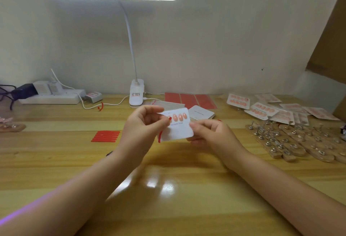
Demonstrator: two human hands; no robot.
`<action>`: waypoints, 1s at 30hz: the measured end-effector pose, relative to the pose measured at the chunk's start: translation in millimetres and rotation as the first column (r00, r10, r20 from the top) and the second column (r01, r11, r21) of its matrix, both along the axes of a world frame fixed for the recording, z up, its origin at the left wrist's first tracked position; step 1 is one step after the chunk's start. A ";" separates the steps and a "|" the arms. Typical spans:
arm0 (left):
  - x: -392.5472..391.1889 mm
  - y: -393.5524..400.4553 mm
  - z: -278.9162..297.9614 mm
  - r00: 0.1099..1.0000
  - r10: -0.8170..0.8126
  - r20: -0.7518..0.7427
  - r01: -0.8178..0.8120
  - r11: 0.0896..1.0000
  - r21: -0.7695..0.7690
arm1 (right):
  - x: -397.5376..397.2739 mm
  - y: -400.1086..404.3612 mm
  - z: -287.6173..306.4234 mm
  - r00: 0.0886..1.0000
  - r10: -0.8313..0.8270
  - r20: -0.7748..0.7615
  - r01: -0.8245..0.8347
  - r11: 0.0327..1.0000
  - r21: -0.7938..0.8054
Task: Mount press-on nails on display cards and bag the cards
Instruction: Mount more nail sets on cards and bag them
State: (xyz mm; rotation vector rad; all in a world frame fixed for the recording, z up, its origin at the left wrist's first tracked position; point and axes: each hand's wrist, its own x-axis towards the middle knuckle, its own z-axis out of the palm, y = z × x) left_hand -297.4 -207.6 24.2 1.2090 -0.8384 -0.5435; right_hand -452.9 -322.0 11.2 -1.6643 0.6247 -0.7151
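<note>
Evidently both hands, left hand [145, 121] and right hand [209, 133], pinch the display card [177, 130] aloft by opposite edges, steadying its nails [177, 117] for mounting.

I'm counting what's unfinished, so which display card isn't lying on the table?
The display card held up between the left hand and right hand; it carries one row of nails, the lower part bare.

A white display card [177, 126] with a row of peach press-on nails [177, 117] is held tilted above the worktop; bagged cards [265, 109] lie far right.
</note>
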 end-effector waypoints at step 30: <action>-28.7 45.6 89.8 0.770 0.124 0.626 -0.234 0.967 0.097 | -12.3 56.5 76.6 0.968 0.074 0.239 -0.006 0.962 -0.272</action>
